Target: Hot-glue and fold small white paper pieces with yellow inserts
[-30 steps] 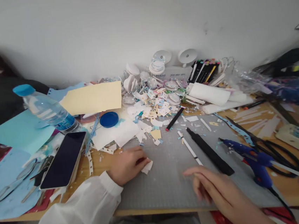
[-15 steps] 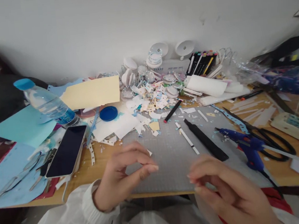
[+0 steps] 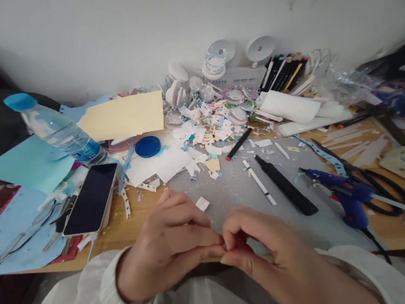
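My left hand [image 3: 168, 243] and my right hand [image 3: 265, 251] meet fingertip to fingertip above the near edge of the grey cutting mat [image 3: 235, 192]. Both pinch shut on something tiny that I cannot make out. A small white paper piece [image 3: 202, 203] lies on the mat just beyond my left fingers. Farther out on the mat lie a white strip [image 3: 260, 183] and a black pen-like tool [image 3: 287, 190].
A phone [image 3: 90, 198], a water bottle [image 3: 57, 132] and blue sheets lie at the left. A heap of paper scraps [image 3: 211, 132] and markers [image 3: 284, 72] sit by the wall. A blue glue gun [image 3: 343, 196] and scissors [image 3: 381, 187] lie at the right.
My left hand lifted off the mat, leaving the white paper piece there. Both hands drew toward me and came together in a pinch at the mat's near edge.
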{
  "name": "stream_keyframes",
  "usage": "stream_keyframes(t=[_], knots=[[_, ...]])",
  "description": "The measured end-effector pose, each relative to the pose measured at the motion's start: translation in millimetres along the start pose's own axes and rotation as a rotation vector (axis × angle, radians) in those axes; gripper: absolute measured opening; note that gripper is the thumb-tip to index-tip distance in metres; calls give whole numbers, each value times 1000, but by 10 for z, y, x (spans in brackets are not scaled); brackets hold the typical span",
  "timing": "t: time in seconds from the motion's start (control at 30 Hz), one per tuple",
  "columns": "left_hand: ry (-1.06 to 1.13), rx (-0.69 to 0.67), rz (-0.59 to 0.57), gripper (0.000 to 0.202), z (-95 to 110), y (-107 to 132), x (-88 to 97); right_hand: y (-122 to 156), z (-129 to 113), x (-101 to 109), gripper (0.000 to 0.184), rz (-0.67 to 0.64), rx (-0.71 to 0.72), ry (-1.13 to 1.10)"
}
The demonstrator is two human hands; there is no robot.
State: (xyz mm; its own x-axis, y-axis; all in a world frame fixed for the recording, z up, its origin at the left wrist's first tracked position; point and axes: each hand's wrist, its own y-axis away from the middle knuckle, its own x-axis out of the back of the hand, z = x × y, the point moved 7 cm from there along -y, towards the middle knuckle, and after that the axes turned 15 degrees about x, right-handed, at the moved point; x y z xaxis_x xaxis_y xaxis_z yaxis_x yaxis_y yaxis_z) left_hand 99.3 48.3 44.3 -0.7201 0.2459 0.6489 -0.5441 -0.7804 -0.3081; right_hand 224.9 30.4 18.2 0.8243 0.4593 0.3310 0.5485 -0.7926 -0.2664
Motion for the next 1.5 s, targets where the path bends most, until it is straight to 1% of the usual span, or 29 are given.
stream_keyframes(t=[0.13,0.3,0.43,0.77,0.87,0.97,1.0,1.07,1.13,1.2,1.27,1.37,1.5], knots=[[-4,-19,-86,13,-21,-5,-37,14,48,-35,12,-55,-39,-65],[90,-4,-142,4,-17,-38,-65,31,124,-86,16,-96,-98,-196],[154,11,-185,1,-25,-55,-114,71,204,-123,18,-99,-132,-310],[197,10,-276,2,10,-61,-215,125,326,-223,41,-135,-216,-579],[242,17,-266,3,-6,-64,-214,135,340,-218,42,-128,-227,-615],[308,41,-267,6,-80,-62,-186,186,310,-198,36,-149,-244,-634],[332,77,-251,7,-132,-64,-165,206,293,-185,33,-153,-244,-637],[395,207,-181,9,-280,-66,-109,231,263,-135,32,-124,-217,-633],[482,361,-100,10,-431,-45,-69,225,250,-58,33,-47,-157,-624],[584,460,-54,10,-515,-12,-71,213,272,4,32,19,-114,-603],[683,490,-25,10,-532,12,-87,212,325,37,30,55,-110,-587],[795,495,-21,9,-507,28,-135,237,419,82,29,99,-133,-550],[886,492,-23,10,-457,33,-181,267,482,169,28,140,-132,-379]])
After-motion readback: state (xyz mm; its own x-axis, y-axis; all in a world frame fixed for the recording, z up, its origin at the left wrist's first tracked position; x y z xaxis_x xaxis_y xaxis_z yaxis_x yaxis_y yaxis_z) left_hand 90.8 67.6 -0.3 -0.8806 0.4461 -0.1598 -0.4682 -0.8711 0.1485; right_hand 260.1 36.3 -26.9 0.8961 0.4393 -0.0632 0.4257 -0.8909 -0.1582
